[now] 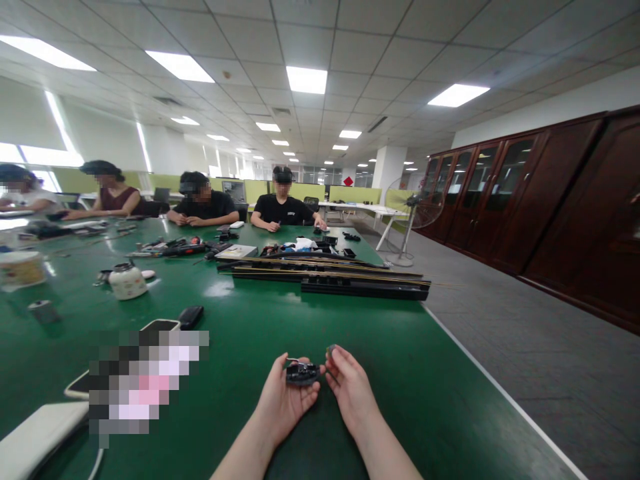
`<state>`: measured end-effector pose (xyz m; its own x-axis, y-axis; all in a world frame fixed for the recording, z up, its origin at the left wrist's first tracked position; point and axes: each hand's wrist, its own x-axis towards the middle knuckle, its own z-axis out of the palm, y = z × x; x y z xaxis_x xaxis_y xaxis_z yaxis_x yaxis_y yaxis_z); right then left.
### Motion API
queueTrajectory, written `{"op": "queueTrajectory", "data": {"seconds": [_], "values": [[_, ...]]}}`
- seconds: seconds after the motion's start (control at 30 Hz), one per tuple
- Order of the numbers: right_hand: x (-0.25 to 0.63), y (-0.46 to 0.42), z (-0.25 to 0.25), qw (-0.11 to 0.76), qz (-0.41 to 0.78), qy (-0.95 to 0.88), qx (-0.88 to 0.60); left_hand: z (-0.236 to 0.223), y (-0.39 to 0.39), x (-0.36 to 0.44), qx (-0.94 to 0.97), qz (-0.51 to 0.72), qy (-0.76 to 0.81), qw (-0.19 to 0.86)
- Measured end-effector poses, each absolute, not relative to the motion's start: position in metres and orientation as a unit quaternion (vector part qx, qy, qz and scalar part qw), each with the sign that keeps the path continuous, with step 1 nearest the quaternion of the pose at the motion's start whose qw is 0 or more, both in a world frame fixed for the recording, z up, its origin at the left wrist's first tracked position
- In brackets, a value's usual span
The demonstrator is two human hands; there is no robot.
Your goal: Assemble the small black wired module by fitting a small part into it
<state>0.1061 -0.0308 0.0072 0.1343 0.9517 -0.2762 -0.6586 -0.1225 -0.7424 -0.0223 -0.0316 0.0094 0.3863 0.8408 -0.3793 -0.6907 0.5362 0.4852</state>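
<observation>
My left hand point(287, 400) is closed around a small black oval housing point(303, 375), its hollow inner side facing up. A thin pale strip or wire shows along the housing's upper edge, too small to name. Just to the right, my right hand point(349, 383) pinches a small dark piece point(331, 349) between thumb and forefinger; its kind cannot be made out. The two hands are close together above the green table point(240, 333), and the small piece is apart from the housing.
Long black rails point(365, 288) with thin brass-coloured rods lie across the table ahead. A white jar point(127, 281), a metal cylinder point(43, 311), a phone point(83, 385) and a white box point(37, 437) are on the left. Several people sit beyond. A fan point(411, 207) stands right of the table.
</observation>
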Motion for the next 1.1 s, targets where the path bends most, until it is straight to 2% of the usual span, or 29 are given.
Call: {"op": "queueTrajectory", "data": {"seconds": [0.87, 1.1], "values": [[0.1063, -0.0302, 0.0068, 0.631, 0.638, -0.204, -0.391, 0.0080, -0.0310, -0.0212, 0.132, 0.458, 0.297, 0.828], [0.1052, -0.0297, 0.0065, 0.647, 0.596, -0.259, -0.400, 0.0080, -0.0318, -0.0211, 0.143, 0.458, 0.300, 0.824]]}}
